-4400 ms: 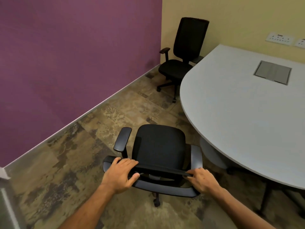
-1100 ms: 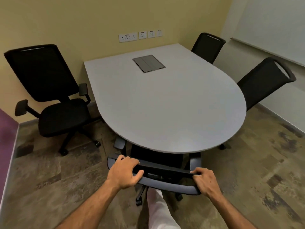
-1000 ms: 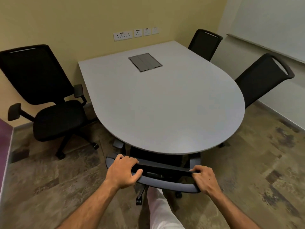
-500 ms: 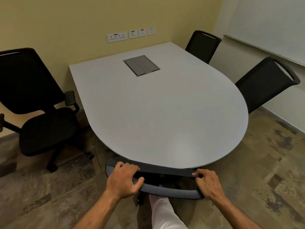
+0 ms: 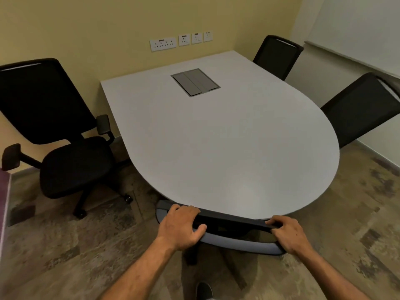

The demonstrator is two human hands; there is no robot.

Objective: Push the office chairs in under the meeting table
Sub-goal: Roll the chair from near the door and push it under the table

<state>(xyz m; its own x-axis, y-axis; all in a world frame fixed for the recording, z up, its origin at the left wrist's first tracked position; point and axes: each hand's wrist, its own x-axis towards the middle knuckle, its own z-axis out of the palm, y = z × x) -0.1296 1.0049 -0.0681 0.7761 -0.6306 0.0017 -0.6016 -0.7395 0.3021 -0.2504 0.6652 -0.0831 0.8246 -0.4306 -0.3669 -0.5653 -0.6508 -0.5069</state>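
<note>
A black office chair with a grey backrest rim (image 5: pixel 236 242) stands at the rounded near end of the pale grey meeting table (image 5: pixel 216 148). Its seat and armrests are hidden under the tabletop; only the top of the backrest shows, close against the table edge. My left hand (image 5: pixel 180 226) grips the left part of that backrest top, and my right hand (image 5: pixel 289 233) grips the right part. A second black chair (image 5: pixel 56 135) stands out from the table at the left, seat fully exposed. Two more black chairs (image 5: pixel 276 56) (image 5: pixel 359 109) sit along the right side.
A grey cable hatch (image 5: pixel 195 82) is set into the tabletop. Wall sockets (image 5: pixel 179 41) line the yellow wall behind. A whiteboard hangs on the right wall. Patterned carpet covers the floor, and my shoe (image 5: pixel 203 290) shows at the bottom.
The held chair has rolled forward until its seat and armrests vanished under the tabletop. Both hands stayed on the backrest and moved with it.
</note>
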